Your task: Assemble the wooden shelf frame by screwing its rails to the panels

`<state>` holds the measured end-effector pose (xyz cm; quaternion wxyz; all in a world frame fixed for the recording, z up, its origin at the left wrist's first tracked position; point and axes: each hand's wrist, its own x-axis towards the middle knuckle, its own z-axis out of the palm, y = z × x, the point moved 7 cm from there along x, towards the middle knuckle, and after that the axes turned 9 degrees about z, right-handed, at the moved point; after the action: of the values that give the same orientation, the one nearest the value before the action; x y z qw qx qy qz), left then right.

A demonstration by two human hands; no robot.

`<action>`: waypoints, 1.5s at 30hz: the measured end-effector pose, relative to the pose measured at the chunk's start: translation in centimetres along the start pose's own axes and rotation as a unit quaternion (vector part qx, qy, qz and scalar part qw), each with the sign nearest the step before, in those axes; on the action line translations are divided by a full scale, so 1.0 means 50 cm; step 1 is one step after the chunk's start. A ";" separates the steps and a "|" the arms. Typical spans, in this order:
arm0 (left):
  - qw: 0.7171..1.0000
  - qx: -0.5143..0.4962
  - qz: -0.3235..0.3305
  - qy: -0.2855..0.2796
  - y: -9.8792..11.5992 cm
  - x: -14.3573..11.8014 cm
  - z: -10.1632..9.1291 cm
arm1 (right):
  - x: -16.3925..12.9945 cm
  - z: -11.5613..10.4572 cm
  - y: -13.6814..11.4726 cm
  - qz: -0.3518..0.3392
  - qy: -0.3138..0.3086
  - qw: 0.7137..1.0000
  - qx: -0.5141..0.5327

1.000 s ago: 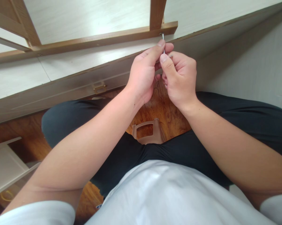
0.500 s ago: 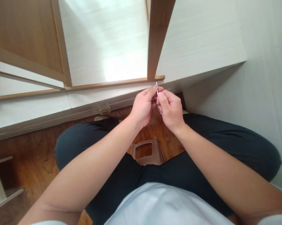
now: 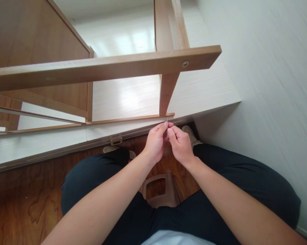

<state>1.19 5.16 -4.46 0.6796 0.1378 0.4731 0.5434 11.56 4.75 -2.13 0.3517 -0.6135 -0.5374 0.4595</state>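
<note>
My left hand [image 3: 155,142] and my right hand [image 3: 179,144] meet fingertip to fingertip just below the lower wooden rail [image 3: 128,119] of a cabinet frame. Together they pinch a thin metal key [image 3: 166,119], whose tip pokes up at the rail's underside where the upright post [image 3: 166,92] joins it. Most of the key is hidden by my fingers. An upper wooden rail [image 3: 104,68] with a round metal fitting [image 3: 185,63] runs across above.
I sit on a low brown plastic stool [image 3: 160,190] with my knees apart over a wooden floor [image 3: 28,204]. A white panel with a brass hinge [image 3: 116,140] lies in front. A white wall [image 3: 271,85] stands close on the right.
The view has tilted up, so the hands appear lower and smaller and the upper rail has come into sight. Both hands stay pinched on the key at the lower rail.
</note>
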 end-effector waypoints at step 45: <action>0.997 0.071 -0.017 -0.016 0.002 -0.002 -0.003 | 0.003 0.073 0.038 0.244 -0.152 0.864 0.413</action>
<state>1.00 5.04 -4.43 0.6850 0.1862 0.5017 0.4944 8.78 4.35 -5.15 0.3633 -0.4458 -0.1782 0.7984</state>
